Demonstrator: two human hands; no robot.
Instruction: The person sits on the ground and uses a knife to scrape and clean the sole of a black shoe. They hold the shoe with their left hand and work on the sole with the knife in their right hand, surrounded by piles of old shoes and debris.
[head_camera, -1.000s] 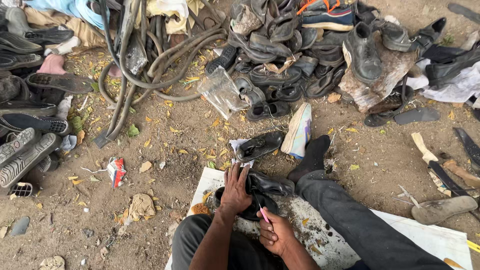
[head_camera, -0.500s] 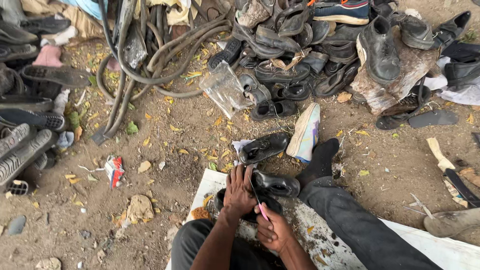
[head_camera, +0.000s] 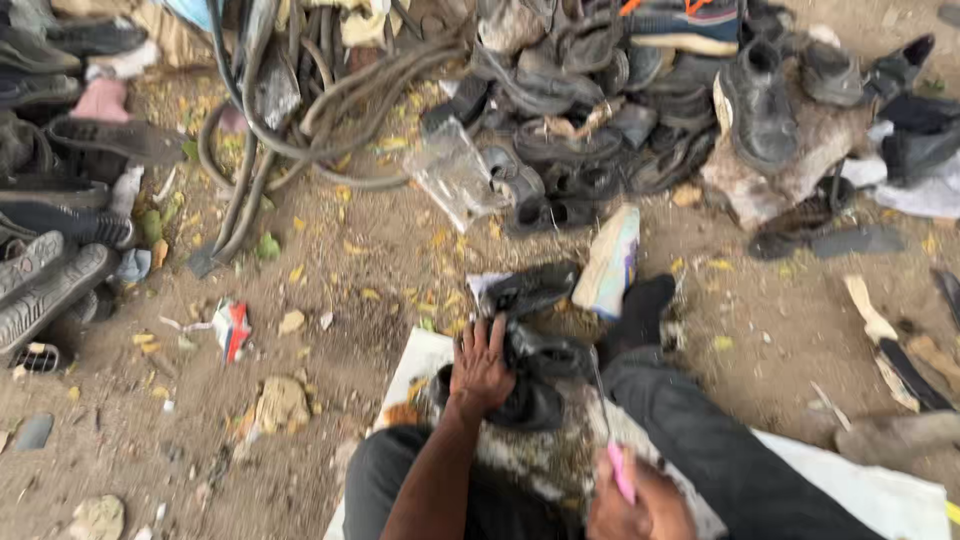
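Head view, the only one I have. I am seated on a white sheet (head_camera: 420, 360) spread over bare dirt, one leg stretched out ahead in dark trousers and a dark sock (head_camera: 640, 310).

My left hand (head_camera: 480, 370) is spread flat over a black shoe (head_camera: 535, 385) lying on the sheet between my knees, fingers splayed and pressing down on the upper rather than curled round it. My right hand (head_camera: 625, 505) is clenched on the pink handle of a thin metal tool (head_camera: 605, 420); the shaft runs up from the fist to the shoe's near side. The tip is lost against the dark leather, so I cannot say whether it has gone in.

Just beyond the shoe lies a second black shoe (head_camera: 530, 288), and beside it a pale sneaker (head_camera: 610, 262) standing on its edge. Further off, a heap of worn dark shoes (head_camera: 600, 110), and a tangle of rubber hoses (head_camera: 320, 90) to its left.

Judgement on working it well: keep the left palm heavy so the shoe cannot twist, hold those fingers out of the tool's line, and drive in short, controlled pushes.
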